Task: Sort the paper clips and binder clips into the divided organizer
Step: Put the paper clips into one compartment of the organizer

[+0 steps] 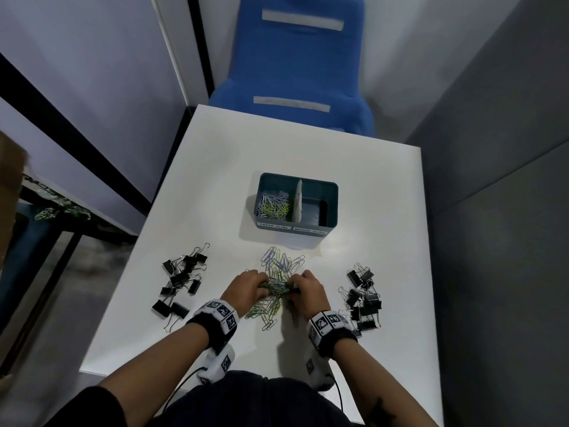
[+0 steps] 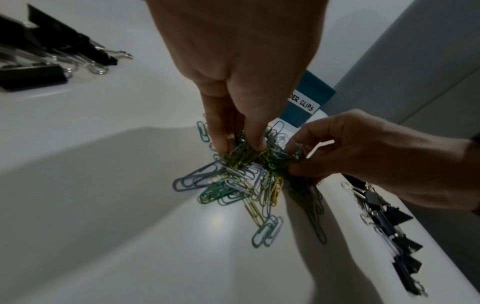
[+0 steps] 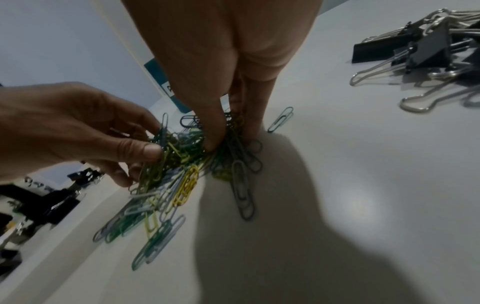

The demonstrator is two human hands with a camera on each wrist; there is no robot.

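Note:
A pile of coloured paper clips point(image 1: 278, 274) lies on the white table in front of a teal divided organizer point(image 1: 326, 229). My left hand point(image 1: 246, 288) and right hand point(image 1: 308, 288) close in from both sides and pinch one bunch of paper clips point(image 2: 249, 158) between them. The fingers curl round the bunch point(image 3: 182, 152) in both wrist views. The organizer's left compartment holds paper clips point(image 1: 275, 203); the right one looks empty. Black binder clips lie in one group at the left point(image 1: 181, 280) and another at the right point(image 1: 363, 298).
The organizer carries two white labels on its front wall; "clips" is readable in the left wrist view point(image 2: 305, 103). A blue chair point(image 1: 295, 66) stands behind the table's far edge. Grey partition walls close in on both sides.

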